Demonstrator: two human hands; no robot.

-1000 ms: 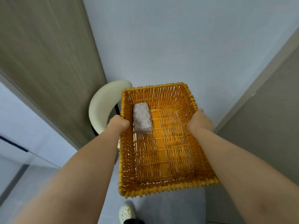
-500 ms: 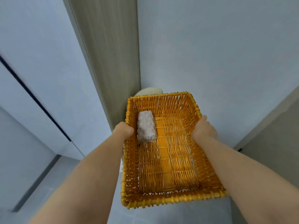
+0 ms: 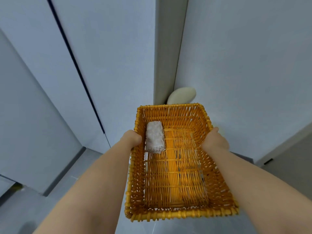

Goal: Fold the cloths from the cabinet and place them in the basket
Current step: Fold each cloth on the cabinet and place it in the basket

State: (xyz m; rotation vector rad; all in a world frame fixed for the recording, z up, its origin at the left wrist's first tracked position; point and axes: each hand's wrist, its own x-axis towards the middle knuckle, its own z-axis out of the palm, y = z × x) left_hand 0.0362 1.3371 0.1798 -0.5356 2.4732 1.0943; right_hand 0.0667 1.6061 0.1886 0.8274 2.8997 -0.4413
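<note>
Grey panels point(image 3: 50, 81) split by a dark seam fill the left; they are likely the cabinet fronts, and they look closed. Your left hand point(image 3: 132, 138) clamps the left rim of the orange wicker basket point(image 3: 182, 214), which you hold in the air, off any surface. Just inside that rim, in the far-left corner, lies one folded cloth point(image 3: 155, 139), pale and nubbly, against the left wall. Your right hand point(image 3: 215, 141) grips the right rim, thumb over the top. A cream rounded thing point(image 3: 183, 96) peeks beyond the far rim. You seem to be between cloths. The next move, I judge, calls for a place to set the basket down, freeing both hands to open the cabinet and fetch another cloth.
</note>
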